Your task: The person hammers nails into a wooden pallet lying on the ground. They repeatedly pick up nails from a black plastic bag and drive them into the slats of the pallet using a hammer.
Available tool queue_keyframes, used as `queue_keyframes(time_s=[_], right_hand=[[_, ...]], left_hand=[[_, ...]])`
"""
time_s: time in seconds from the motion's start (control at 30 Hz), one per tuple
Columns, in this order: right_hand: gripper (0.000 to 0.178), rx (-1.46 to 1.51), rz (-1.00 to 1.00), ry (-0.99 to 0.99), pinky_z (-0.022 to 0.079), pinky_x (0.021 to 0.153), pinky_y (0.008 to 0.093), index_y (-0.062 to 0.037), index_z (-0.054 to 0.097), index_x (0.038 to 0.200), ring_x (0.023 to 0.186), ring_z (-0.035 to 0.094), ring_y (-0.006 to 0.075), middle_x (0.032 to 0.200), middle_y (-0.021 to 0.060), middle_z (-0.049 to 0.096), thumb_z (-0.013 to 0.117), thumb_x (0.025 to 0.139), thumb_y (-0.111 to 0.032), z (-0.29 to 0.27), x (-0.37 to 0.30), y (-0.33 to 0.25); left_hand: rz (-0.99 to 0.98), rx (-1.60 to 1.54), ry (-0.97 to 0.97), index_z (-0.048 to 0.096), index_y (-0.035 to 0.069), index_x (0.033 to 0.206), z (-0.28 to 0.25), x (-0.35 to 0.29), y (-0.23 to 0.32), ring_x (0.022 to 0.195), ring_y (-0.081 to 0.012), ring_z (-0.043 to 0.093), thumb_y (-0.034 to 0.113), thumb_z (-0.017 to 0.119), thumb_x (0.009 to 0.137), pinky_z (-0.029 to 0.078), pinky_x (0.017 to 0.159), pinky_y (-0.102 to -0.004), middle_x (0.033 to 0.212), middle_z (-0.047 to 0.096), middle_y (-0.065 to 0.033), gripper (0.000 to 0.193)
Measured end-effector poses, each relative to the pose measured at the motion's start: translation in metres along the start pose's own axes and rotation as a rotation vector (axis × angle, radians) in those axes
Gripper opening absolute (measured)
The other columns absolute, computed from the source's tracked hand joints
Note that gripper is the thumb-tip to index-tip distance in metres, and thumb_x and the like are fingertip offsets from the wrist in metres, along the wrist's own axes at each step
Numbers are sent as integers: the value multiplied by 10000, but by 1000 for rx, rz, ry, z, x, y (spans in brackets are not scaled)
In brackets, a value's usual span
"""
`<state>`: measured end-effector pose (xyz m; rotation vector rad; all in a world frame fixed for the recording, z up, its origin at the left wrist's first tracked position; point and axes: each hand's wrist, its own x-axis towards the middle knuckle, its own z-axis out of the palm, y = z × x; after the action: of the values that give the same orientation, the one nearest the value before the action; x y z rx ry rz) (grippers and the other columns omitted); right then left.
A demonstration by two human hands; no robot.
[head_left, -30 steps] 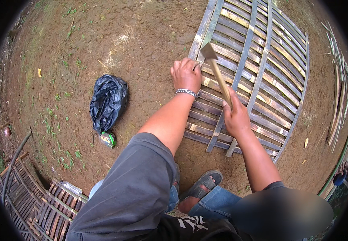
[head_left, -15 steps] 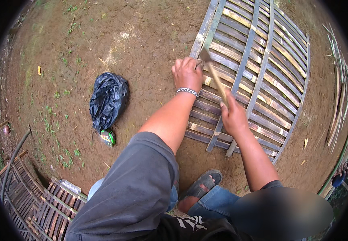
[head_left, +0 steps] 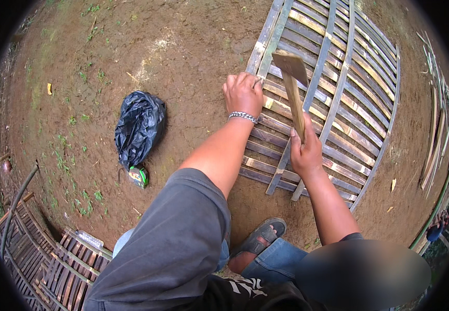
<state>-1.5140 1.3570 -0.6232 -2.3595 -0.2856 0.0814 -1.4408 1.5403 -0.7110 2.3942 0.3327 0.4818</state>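
A slatted bamboo panel point(head_left: 329, 85) lies on the ground in front of me, with long strips crossing its many slats. My left hand point(head_left: 243, 94), a chain bracelet at its wrist, is closed at the panel's left edge strip point(head_left: 260, 49). Something small and dark shows at its fingertips, too small to name. In my right hand point(head_left: 306, 150) is a hatchet point(head_left: 296, 98), gripped by its wooden handle. Its flat metal head is raised above the slats, to the right of my left hand and apart from it.
A black plastic bag point(head_left: 140, 127) lies on the bare soil at left, a green tape measure point(head_left: 138, 177) against its lower end. Slatted bamboo pieces point(head_left: 69, 269) stand at lower left. Loose bamboo strips point(head_left: 434, 137) lie far right. My sandalled foot point(head_left: 262, 237) is near the panel's close end.
The hatchet head has risen away from my left hand's fingertips, up and to the right, and its flat side now shows. My left hand has stayed at the edge strip.
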Motion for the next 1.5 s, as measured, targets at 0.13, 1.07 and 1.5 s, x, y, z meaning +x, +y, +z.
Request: queue_keyframes(time_s=[0.13, 1.07, 1.5], right_hand=[[560, -92, 188, -233, 548, 881, 507, -173, 425, 1488, 1087, 647, 470, 1254, 246, 648, 605, 964, -97, -2, 0, 4], [505, -48, 190, -157, 528, 948, 497, -71, 417, 1472, 1148, 627, 465, 1302, 264, 620, 570, 994, -120, 9, -15, -4], [505, 30, -83, 69, 543, 935, 489, -83, 434, 1465, 1154, 632, 458, 1308, 256, 620, 584, 983, -97, 12, -10, 7]], left_hand=[[-5, 23, -4, 713, 130, 823, 0, -1, -1, 994, -272, 584, 166, 728, 821, 442, 920, -418, 990, 693, -8, 39], [342, 430, -620, 356, 17, 1553, -59, -58, -7, 1548, -306, 165, 559, 509, 971, 133, 1249, -537, 1664, 243, -117, 810], [349, 399, -641, 388, 17, 1533, -65, -50, -8, 1531, -313, 200, 625, 565, 914, 164, 1256, -503, 1639, 291, -123, 885]])
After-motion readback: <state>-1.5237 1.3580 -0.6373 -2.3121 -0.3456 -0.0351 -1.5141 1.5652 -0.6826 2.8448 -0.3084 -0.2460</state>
